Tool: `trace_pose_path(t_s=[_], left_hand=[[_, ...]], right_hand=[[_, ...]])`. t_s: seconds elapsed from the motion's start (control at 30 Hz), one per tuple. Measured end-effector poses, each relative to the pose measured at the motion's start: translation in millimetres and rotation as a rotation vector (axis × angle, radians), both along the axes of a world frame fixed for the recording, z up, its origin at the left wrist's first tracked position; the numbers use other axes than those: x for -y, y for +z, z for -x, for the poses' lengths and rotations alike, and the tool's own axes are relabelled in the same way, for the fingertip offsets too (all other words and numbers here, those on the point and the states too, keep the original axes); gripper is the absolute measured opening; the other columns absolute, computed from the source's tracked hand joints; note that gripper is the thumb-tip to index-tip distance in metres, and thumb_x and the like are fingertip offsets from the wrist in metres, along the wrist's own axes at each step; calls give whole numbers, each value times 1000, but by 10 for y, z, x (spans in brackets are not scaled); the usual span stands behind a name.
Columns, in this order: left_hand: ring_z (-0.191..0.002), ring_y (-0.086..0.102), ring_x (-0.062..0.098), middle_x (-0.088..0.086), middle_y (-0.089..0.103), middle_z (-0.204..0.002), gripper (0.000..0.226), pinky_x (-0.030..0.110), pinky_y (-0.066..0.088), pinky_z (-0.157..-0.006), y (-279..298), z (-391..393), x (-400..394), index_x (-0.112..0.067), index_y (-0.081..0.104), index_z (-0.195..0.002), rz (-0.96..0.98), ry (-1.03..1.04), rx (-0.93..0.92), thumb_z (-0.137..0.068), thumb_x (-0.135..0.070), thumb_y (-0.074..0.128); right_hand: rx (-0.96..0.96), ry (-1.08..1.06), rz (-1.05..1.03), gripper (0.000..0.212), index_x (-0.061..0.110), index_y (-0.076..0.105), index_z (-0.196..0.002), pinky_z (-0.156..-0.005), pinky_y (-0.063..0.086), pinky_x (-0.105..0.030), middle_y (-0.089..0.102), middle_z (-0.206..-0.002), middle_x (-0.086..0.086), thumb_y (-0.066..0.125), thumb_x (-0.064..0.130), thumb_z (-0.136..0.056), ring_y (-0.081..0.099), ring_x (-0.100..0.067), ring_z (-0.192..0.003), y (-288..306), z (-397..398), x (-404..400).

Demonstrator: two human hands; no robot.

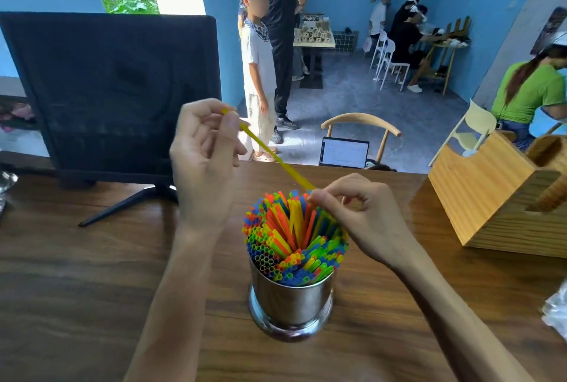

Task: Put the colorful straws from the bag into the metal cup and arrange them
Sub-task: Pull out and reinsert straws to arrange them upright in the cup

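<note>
A shiny metal cup (291, 302) stands on the wooden table (92, 274), packed with several colorful straws (291, 240) in orange, yellow, green and blue. One yellow straw (270, 153) slants above the cup. My left hand (205, 154) pinches its upper end between thumb and fingers. My right hand (359, 213) pinches its lower end right at the top of the bundle, over the cup's far right side. A crinkled clear plastic bag (557, 311) shows at the right edge of the table.
A black monitor (113, 90) on a stand sits at the back left. A wooden box organizer (497, 194) stands at the back right. Beyond the table are a wooden chair (362, 124), a laptop (343, 153) and several people.
</note>
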State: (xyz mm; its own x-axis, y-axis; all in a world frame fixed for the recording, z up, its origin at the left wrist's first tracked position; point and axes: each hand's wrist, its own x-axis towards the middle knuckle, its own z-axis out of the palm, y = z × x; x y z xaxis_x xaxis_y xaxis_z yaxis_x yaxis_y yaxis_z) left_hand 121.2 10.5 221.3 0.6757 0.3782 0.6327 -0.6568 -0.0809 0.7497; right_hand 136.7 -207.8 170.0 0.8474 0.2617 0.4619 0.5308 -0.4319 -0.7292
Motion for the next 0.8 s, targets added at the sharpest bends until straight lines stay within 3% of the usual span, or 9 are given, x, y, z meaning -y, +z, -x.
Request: trace_pose_path(t_s=[0.07, 0.13, 0.23, 0.33, 0.4, 0.47, 0.57, 0.67, 0.8], left_hand=[[-63, 55, 10, -2, 63, -85, 6, 23, 44, -57, 22, 30, -1, -20, 54, -103, 82, -21, 50, -103, -14, 55], [-62, 55, 10, -3, 63, -86, 6, 23, 43, -57, 42, 48, -2, -19, 52, -104, 110, -71, 56, -105, -13, 52], [-63, 57, 11, -1, 62, -90, 3, 23, 45, -58, 35, 68, -12, -17, 51, -104, 89, -165, -24, -103, -14, 51], [-73, 59, 12, 0, 64, -91, 5, 25, 49, -64, -19, 94, -37, -15, 53, -102, 61, -221, -120, -99, -18, 55], [-82, 61, 12, 2, 67, -93, 7, 24, 51, -71, -67, 101, -75, -17, 56, -99, -21, -217, -181, -95, -21, 60], [-86, 62, 8, -6, 70, -96, 4, 21, 50, -78, -116, 92, -136, -25, 64, -94, -214, -231, -292, -90, -26, 66], [-93, 62, 0, -20, 71, -104, 2, 22, 48, -83, -215, 62, -218, -39, 71, -87, -519, -239, -479, -87, -37, 72], [-97, 62, -6, -27, 69, -100, 12, 18, 47, -78, -266, 23, -226, -45, 72, -91, -604, -158, -543, -96, -34, 70], [-92, 64, -7, -28, 69, -95, 18, 3, 45, -68, -280, -13, -149, -43, 73, -90, -634, -143, -560, -98, -28, 66]], right_hand=[[-69, -34, -78, 35, 32, 82, -86, -68, 49, -35, 77, -88, 13, 63, 62, -86, 65, -11, -80, 62, -9, -12], [-145, 7, -233, 30, 31, 81, -89, -75, 58, -39, 80, -92, 10, 64, 56, -88, 72, -19, -85, 125, -20, -42], [-242, 97, -583, 19, 25, 81, -89, -67, 54, -21, 80, -97, -2, 65, 35, -92, 72, -11, -79, 222, -33, -56], [-367, 137, -917, 20, 19, 79, -96, -62, 52, -17, 79, -99, -5, 66, 31, -88, 73, -13, -78, 313, -77, -10], [-372, 137, -1043, 17, 21, 75, -98, -64, 55, -18, 78, -102, -1, 66, 30, -87, 76, -15, -83, 366, -123, 42], [-321, 123, -1094, 10, 23, 71, -99, -68, 57, -21, 78, -106, -1, 65, 27, -93, 76, -18, -90, 402, -171, 100], [-79, 48, -955, 15, 23, 59, -115, -69, 56, -26, 78, -96, -1, 62, 19, -101, 75, -21, -84, 436, -198, 188], [181, -11, -692, 27, 26, 49, -118, -64, 53, -27, 78, -87, 0, 64, 13, -100, 72, -18, -73, 411, -174, 176], [158, 4, -331, 17, 33, 64, -101, -68, 57, -33, 75, -85, 4, 75, 24, -92, 72, -20, -77, 246, -76, 45]])
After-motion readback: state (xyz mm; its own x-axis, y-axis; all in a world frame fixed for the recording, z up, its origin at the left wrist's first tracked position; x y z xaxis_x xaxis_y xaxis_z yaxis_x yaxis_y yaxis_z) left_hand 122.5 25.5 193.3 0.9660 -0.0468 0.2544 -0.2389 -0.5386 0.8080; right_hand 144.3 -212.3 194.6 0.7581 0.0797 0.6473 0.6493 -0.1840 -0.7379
